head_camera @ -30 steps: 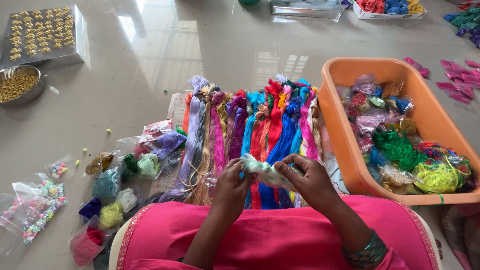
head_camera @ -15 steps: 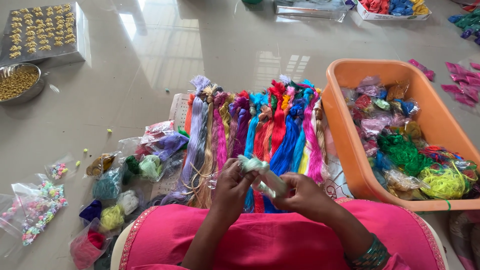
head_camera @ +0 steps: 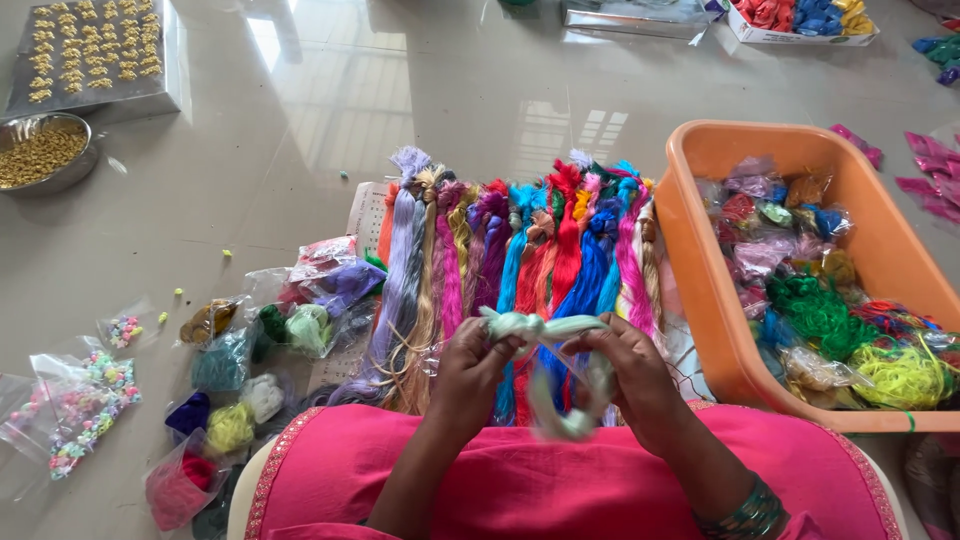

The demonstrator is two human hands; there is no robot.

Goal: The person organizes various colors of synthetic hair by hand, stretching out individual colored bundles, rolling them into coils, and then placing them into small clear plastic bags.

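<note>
2 hands are seen low in the view, above a pink garment [head_camera: 560,490]. A pale green skein [head_camera: 545,340] of thread is pinched between them: one knotted end is gripped by the fingers of the left hand [head_camera: 470,375], while the other part is held by the right hand [head_camera: 625,370], with a blurred loop hanging below it. The skein is held just above the near ends of a row of coloured thread hanks [head_camera: 520,270], which is laid flat on the floor in purple, pink, blue, red and tan.

To the left of the row, several small clear bags [head_camera: 260,350] are scattered, each filled with a ball of thread in green, yellow, blue or red. Further left, 2 plastic pouches of mixed pastel beads [head_camera: 85,410] are seen.

At the right, an orange plastic tub [head_camera: 700,290] is set just beside the hanks; it is packed with bagged thread, with loose green and yellow tangles towards its near side.

Far to the left, a steel bowl [head_camera: 45,155] of small golden pieces is placed, and beyond it a flat tray [head_camera: 95,55] is covered with rows of golden ornaments.
</note>
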